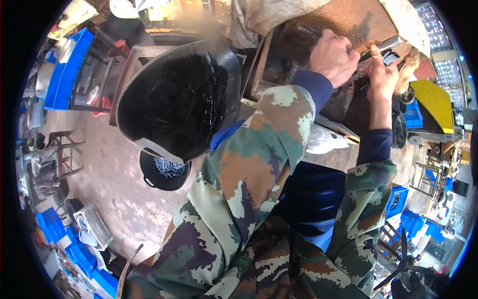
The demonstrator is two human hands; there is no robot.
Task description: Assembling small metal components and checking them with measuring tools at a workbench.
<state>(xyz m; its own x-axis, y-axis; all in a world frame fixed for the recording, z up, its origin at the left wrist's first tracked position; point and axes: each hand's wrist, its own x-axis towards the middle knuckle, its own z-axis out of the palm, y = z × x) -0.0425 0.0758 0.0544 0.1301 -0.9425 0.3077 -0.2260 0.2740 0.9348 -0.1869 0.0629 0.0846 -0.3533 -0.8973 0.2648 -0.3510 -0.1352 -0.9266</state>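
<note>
Both forearms, in camouflage sleeves with navy cuffs, reach to a brown, wet-looking work surface (pixel 295 56) at the upper right. My left hand (pixel 334 59) is closed over it with knuckles up; whatever its fingers grip is hidden. Close on its right, my right hand (pixel 382 74) is closed around several thin dark metal strips (pixel 391 56), whose ends stick out past the fingers. A straight grey metal bar (pixel 389 43) lies just beyond that hand. Pale, worn cloth-like material (pixel 409 72) hangs to its right.
A large black trough (pixel 169 97) stands left of my arms. Below it, a black bucket (pixel 166 175) holds many small grey metal pieces (pixel 170 167). A yellow machine cover (pixel 432 105) is at right. Blue bins (pixel 69 70) stand at far left. A fan (pixel 402 259) is at lower right.
</note>
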